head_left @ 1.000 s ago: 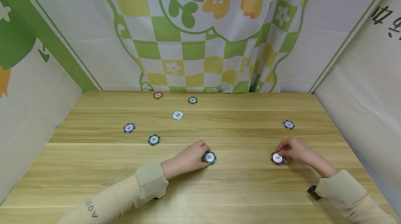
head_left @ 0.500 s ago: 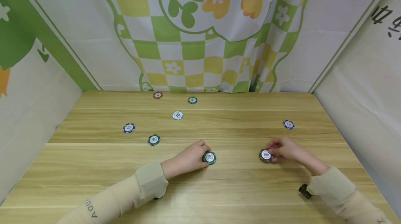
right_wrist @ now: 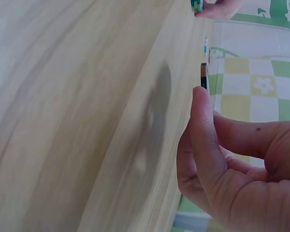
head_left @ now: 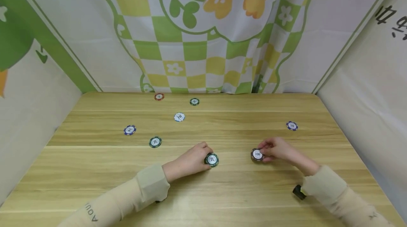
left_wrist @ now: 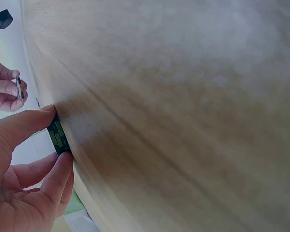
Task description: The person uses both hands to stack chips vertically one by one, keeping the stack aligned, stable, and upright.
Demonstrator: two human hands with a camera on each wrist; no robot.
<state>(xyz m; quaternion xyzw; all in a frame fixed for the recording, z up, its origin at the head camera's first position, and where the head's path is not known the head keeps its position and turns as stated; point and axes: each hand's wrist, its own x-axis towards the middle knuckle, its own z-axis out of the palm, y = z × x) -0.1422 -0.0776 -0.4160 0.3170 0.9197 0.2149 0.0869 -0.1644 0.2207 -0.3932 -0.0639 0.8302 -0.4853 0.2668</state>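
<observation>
My left hand [head_left: 190, 162] rests at the middle of the table and pinches a small stack of dark green poker chips [head_left: 212, 160], the top one marked 20. In the left wrist view the stack's edge [left_wrist: 58, 135] shows striped layers between thumb and fingers. To the right, my right hand [head_left: 279, 151] pinches a dark poker chip [head_left: 257, 154] marked 100 by its edge. That chip's black and orange edge [right_wrist: 204, 73] shows beyond the fingertip in the right wrist view; it is held above the table, with a shadow below.
Several single chips lie flat: a red one [head_left: 159, 96], a small green one [head_left: 194, 101], a white one [head_left: 179, 117], a blue one [head_left: 129, 130], a green one [head_left: 155, 142], and a blue one [head_left: 292, 125] at right. A patterned curtain [head_left: 206, 50] hangs along the back edge.
My right hand has moved left with the 100 chip, toward the green stack. The left hand has kept its hold on the stack in the same place.
</observation>
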